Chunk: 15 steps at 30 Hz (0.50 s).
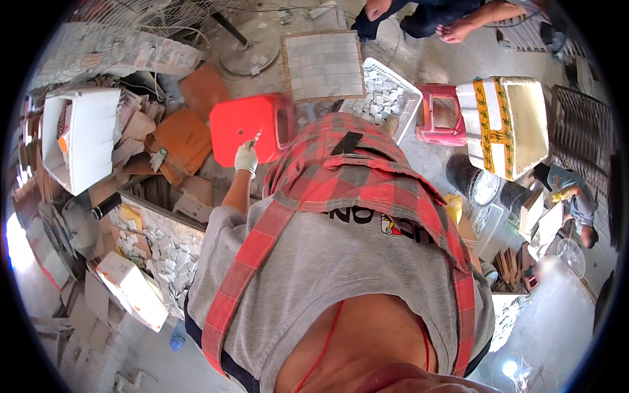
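Observation:
My left hand (246,158), in a pale glove, is over the near edge of a red plastic stool (226,121). Its fingers look closed, and a thin whitish shape shows at their tips, too small to make out. The stool's seat has a small round hole, and its side opening faces right. My right hand does not show; the body and the red-and-grey checked apron (314,170) cover that area. A small pale beige shape (391,124) shows at the near end of the white basket (413,98), which holds many small white tiles (379,98).
A tile-covered square panel (324,65) lies ahead. A foam box (528,128) rests against a dark pink stool (438,114) at right. Left are a white bin (92,141), orange boards (180,141) and heaped tile pieces (171,262). Other people (458,29) are at far right.

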Each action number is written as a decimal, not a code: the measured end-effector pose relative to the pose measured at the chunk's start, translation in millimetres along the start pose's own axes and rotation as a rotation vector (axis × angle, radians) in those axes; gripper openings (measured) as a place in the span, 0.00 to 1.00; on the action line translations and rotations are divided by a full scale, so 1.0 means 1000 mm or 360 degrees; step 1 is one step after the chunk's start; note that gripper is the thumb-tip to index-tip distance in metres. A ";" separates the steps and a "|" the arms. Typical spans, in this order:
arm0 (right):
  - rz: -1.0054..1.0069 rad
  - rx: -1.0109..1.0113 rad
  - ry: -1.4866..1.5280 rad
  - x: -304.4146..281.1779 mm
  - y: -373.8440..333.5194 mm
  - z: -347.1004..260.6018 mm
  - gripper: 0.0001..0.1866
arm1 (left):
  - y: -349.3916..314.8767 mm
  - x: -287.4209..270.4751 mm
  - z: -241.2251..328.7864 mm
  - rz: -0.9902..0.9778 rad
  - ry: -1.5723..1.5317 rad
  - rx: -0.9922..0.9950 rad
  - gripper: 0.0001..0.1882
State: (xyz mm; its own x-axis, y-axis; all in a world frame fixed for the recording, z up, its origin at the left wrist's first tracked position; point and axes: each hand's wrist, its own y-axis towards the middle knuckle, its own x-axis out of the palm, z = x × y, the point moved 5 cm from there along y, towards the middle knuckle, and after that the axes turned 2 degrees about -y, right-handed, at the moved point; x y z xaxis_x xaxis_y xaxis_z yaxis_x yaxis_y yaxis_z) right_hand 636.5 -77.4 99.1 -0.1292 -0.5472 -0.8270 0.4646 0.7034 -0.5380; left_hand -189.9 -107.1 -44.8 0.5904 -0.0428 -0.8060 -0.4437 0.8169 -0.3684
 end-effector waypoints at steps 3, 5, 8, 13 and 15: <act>0.0002 0.0119 0.0045 0.014 -0.030 0.030 0.21 | 0.036 -0.007 0.044 -0.0058 0.0012 0.0250 0.16; -0.0001 0.0176 0.0060 0.020 -0.043 0.045 0.21 | 0.055 -0.020 0.097 -0.0202 0.0074 0.0359 0.16; 0.0007 0.0223 0.0087 0.029 -0.058 0.057 0.20 | 0.072 -0.027 0.178 -0.0377 -0.0014 0.0736 0.17; 0.0061 0.0328 0.0139 0.055 -0.074 0.079 0.20 | 0.032 -0.001 0.358 -0.0945 -0.0077 0.1041 0.19; 0.0160 0.0395 0.0049 0.069 -0.099 0.099 0.20 | 0.006 0.036 0.450 -0.1058 -0.0100 0.1581 0.17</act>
State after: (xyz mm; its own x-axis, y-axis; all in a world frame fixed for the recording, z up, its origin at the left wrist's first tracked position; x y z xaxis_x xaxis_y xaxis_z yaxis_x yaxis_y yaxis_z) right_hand 668.0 -230.2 111.3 -0.0965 -0.4633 -0.8809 0.6763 0.6188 -0.3995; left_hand 131.6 155.0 132.4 0.5512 -0.6195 -0.5590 0.6596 0.7338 -0.1628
